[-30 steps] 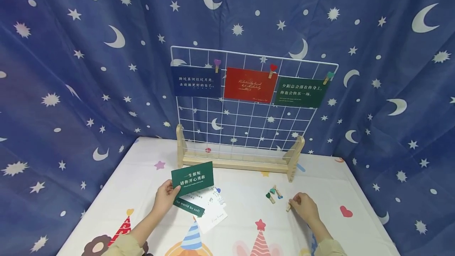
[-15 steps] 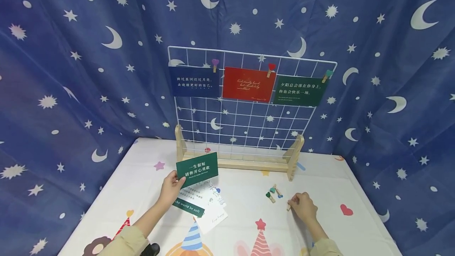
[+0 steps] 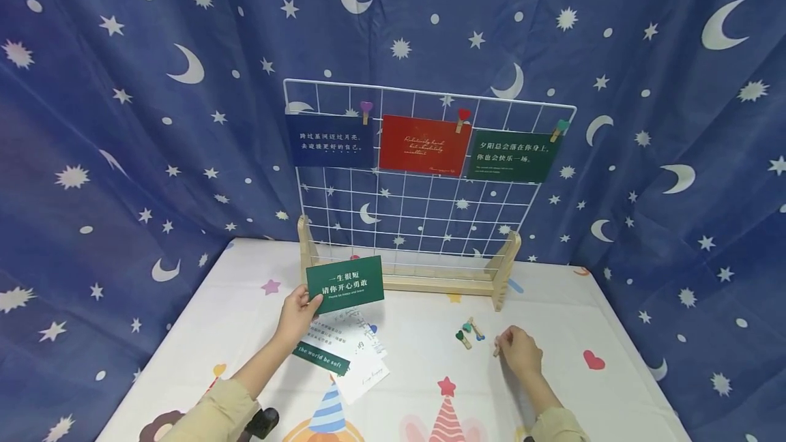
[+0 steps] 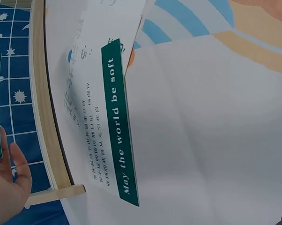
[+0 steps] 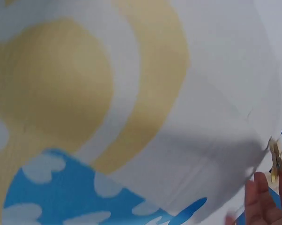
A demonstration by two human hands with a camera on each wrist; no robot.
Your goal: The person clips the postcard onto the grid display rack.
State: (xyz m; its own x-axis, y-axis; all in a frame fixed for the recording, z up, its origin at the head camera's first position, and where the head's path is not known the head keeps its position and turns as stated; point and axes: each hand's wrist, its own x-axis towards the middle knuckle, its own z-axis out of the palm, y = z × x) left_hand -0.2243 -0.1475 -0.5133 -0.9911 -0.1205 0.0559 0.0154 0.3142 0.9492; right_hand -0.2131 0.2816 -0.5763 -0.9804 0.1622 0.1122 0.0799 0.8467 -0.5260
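Observation:
My left hand pinches a dark green card with white writing at its lower left corner. The card is held above the loose pile, in front of the rack's wooden base. In the left wrist view, part of that hand shows at the left edge. White cards and a narrow green card reading "May the world be soft" lie below it. My right hand pinches a small wooden clothespin low over the table at the right. Several clothespins with coloured hearts lie just left of it.
A white wire grid rack on a wooden stand stands at the back. Clipped along its top are a blue card, a red card and a green card. Behind hangs a starry blue curtain.
The left hand has lifted the green card up and slightly right, away from the pile. The right hand keeps its clothespin nearly in place. The head view has shifted a little.

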